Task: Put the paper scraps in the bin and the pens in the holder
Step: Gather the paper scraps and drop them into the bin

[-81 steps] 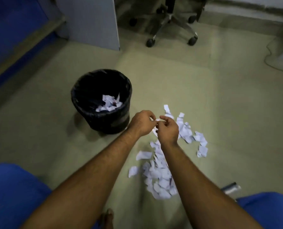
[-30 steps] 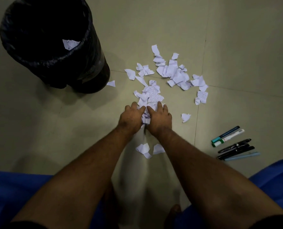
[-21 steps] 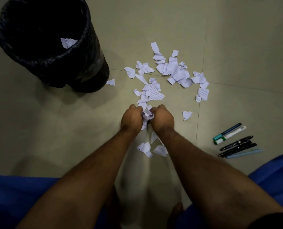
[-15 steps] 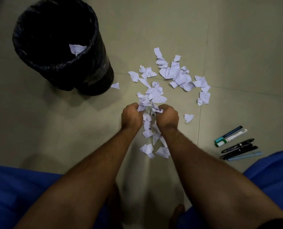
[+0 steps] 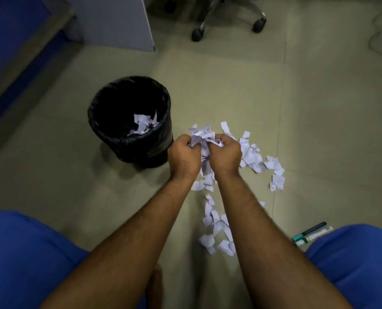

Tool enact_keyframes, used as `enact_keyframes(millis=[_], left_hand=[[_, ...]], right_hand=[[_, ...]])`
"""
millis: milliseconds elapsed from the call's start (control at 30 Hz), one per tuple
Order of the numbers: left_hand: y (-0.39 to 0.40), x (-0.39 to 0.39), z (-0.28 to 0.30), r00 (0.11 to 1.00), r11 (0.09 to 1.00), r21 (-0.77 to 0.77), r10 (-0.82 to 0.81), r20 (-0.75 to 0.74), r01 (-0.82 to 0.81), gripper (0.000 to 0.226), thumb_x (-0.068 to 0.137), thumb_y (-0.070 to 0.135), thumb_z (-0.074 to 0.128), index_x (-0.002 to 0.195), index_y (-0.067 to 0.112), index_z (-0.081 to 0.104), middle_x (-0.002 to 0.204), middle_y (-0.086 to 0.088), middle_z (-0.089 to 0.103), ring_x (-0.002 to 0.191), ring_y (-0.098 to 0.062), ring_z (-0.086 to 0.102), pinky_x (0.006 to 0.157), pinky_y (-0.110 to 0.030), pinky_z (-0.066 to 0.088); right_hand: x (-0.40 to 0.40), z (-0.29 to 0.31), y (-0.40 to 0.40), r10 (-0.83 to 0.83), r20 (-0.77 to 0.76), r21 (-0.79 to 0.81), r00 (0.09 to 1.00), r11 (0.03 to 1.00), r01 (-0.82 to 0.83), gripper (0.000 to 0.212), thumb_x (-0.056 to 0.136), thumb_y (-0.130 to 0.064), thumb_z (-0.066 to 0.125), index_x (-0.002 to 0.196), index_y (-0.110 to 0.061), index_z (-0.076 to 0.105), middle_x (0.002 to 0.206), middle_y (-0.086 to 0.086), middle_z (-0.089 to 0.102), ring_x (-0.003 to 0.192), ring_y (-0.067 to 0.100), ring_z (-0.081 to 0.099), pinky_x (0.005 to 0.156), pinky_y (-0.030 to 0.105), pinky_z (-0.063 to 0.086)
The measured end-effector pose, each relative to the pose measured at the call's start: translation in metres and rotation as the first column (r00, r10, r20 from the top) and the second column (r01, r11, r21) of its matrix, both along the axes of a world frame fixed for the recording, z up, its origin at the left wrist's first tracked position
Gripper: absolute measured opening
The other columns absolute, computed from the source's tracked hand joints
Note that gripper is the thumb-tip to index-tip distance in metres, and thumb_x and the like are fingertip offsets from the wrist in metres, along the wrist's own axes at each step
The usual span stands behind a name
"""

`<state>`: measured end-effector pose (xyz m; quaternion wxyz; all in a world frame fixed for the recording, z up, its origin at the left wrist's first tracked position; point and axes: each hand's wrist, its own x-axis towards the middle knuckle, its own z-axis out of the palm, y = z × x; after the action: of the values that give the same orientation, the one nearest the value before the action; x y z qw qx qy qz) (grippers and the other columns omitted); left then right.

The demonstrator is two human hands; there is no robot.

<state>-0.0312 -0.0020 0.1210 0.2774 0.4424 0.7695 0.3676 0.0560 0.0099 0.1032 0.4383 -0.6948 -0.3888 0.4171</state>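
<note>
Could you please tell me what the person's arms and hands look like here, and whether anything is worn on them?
The left hand and the right hand are bare: no gloves, rings or watch show. Both forearms are uncovered as far as the bottom edge of the picture, with no sleeve in view, and have visible hair. Blue trousers cover the knees on either side.

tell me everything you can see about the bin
The bin is a round, dark container lined with a shiny black plastic bag folded over its rim. It stands upright on the floor, left of the hands and apart from them. A small heap of white paper scraps lies inside at its near right side; otherwise the inside looks dark.
</note>
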Motion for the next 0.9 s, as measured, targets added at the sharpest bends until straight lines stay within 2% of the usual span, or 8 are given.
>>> enact_keyframes(millis=[100, 233, 333, 467, 533, 633, 733, 900], left_hand=[[0.017, -0.022, 0.038, 0.997, 0.989, 0.125, 0.073, 0.029, -0.076, 0.016, 0.084, 0.02, 0.065, 0.071, 0.013, 0.06, 0.068, -0.005, 0.065, 0.063, -0.021, 0.054, 0.06, -0.029, 0.043], [0.043, -0.078, 0.072, 0.982, 0.959, 0.212, 0.184, 0.035, -0.188, 0.008, 0.083, 0.015, 0.063, 0.077, 0.012, 0.067, 0.07, 0.001, 0.066, 0.066, -0.017, 0.059, 0.063, -0.025, 0.044], [0.063, -0.127, 0.081, 0.976, 0.965, 0.177, 0.206, -0.071, -0.191, 0.011, 0.083, 0.02, 0.065, 0.083, 0.01, 0.07, 0.08, -0.006, 0.073, 0.074, -0.024, 0.066, 0.064, -0.025, 0.045], [0.075, -0.168, 0.073, 0.97, 0.992, 0.022, 0.124, -0.21, -0.122, 0.019, 0.086, 0.031, 0.065, 0.09, 0.013, 0.071, 0.09, -0.005, 0.074, 0.084, -0.025, 0.067, 0.066, -0.024, 0.043], [0.075, -0.175, 0.069, 0.962, 0.997, -0.034, 0.062, -0.267, -0.073, 0.028, 0.085, 0.032, 0.068, 0.109, 0.017, 0.069, 0.108, -0.007, 0.072, 0.102, -0.028, 0.066, 0.079, -0.027, 0.047], [0.076, -0.177, 0.068, 0.939, 0.997, -0.075, -0.001, -0.344, -0.026, 0.045, 0.085, 0.03, 0.07, 0.127, 0.017, 0.061, 0.126, -0.007, 0.066, 0.116, -0.029, 0.061, 0.092, -0.03, 0.046], [0.081, -0.165, 0.068, 0.929, 0.999, -0.052, -0.014, -0.369, -0.006, 0.036, 0.085, 0.028, 0.068, 0.12, 0.018, 0.065, 0.122, -0.005, 0.067, 0.109, -0.026, 0.063, 0.088, -0.033, 0.051], [0.091, -0.13, 0.077, 0.95, 0.995, 0.086, -0.016, -0.312, 0.045, 0.014, 0.085, 0.023, 0.062, 0.097, 0.019, 0.069, 0.095, 0.003, 0.07, 0.086, -0.017, 0.065, 0.076, -0.031, 0.054]], right_hand=[[-0.032, 0.04, 0.027, 0.003, -0.07, 0.07, 0.998, 0.998, 0.002, 0.021, 0.08, -0.024, 0.073, 0.061, -0.03, 0.065, 0.066, -0.008, 0.069, 0.068, 0.019, 0.067, 0.065, 0.034, 0.055], [-0.092, 0.08, 0.057, 0.07, -0.096, 0.119, 0.993, 0.991, -0.058, 0.005, 0.079, -0.025, 0.074, 0.074, -0.022, 0.072, 0.073, -0.001, 0.073, 0.069, 0.018, 0.065, 0.069, 0.036, 0.056], [-0.131, 0.093, 0.069, 0.161, -0.069, 0.117, 0.985, 0.981, -0.152, 0.01, 0.082, -0.027, 0.073, 0.083, -0.018, 0.075, 0.079, 0.002, 0.074, 0.073, 0.02, 0.066, 0.069, 0.031, 0.053], [-0.154, 0.087, 0.073, 0.301, -0.025, 0.042, 0.953, 0.953, -0.3, 0.011, 0.086, -0.02, 0.065, 0.075, -0.018, 0.067, 0.065, -0.005, 0.062, 0.058, 0.012, 0.052, 0.057, 0.023, 0.043], [-0.155, 0.082, 0.072, 0.346, -0.007, -0.012, 0.938, 0.938, -0.346, 0.012, 0.087, -0.019, 0.064, 0.095, -0.015, 0.074, 0.085, 0.003, 0.071, 0.073, 0.016, 0.058, 0.071, 0.023, 0.045], [-0.157, 0.079, 0.074, 0.362, 0.017, -0.06, 0.932, 0.931, -0.361, 0.044, 0.088, -0.019, 0.064, 0.131, -0.016, 0.061, 0.13, 0.004, 0.065, 0.117, 0.021, 0.061, 0.097, 0.025, 0.045], [-0.156, 0.08, 0.077, 0.344, 0.041, -0.033, 0.938, 0.939, -0.343, 0.045, 0.088, -0.011, 0.061, 0.133, -0.018, 0.061, 0.133, 0.003, 0.064, 0.123, 0.021, 0.059, 0.104, 0.027, 0.045], [-0.133, 0.082, 0.087, 0.179, 0.035, 0.074, 0.983, 0.981, -0.182, 0.035, 0.087, -0.009, 0.056, 0.117, -0.021, 0.071, 0.111, 0.001, 0.074, 0.104, 0.019, 0.068, 0.091, 0.026, 0.051]])
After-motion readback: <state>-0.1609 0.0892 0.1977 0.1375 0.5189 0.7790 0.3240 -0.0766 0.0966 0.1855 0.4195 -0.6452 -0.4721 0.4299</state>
